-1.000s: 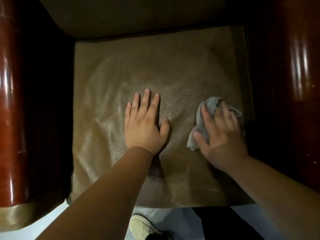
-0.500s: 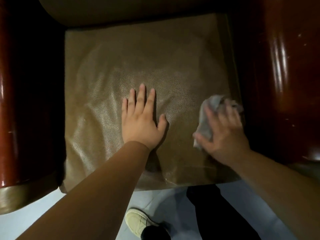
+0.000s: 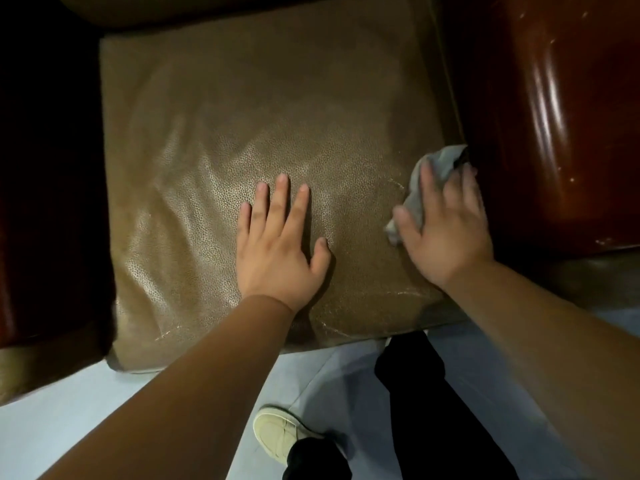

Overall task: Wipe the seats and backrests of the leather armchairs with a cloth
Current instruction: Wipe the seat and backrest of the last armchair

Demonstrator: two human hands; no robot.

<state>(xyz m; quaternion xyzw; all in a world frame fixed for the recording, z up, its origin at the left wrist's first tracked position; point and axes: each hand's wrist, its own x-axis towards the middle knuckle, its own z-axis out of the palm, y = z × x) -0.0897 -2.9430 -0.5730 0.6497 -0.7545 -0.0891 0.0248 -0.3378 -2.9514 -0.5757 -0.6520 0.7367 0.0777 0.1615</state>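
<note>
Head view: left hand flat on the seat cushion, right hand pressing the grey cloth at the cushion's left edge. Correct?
One error. In the head view the right hand presses the grey cloth at the right edge of the seat cushion, beside the glossy brown armrest, not the left edge. The left hand does lie flat on the cushion, fingers straight.

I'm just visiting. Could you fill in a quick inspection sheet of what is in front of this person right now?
Surface: brown leather seat cushion, creased, shiny in patches.
Job's things: grey cloth, crumpled at the cushion's right edge.
Clutter: nothing seen.
Grips: left hand flat on the cushion, fingers straight; right hand pressing the cloth down, blurred.
Cables: nothing seen.
Surroundings: glossy reddish armrest on the right, pale floor, light shoe, dark trouser leg.
</note>
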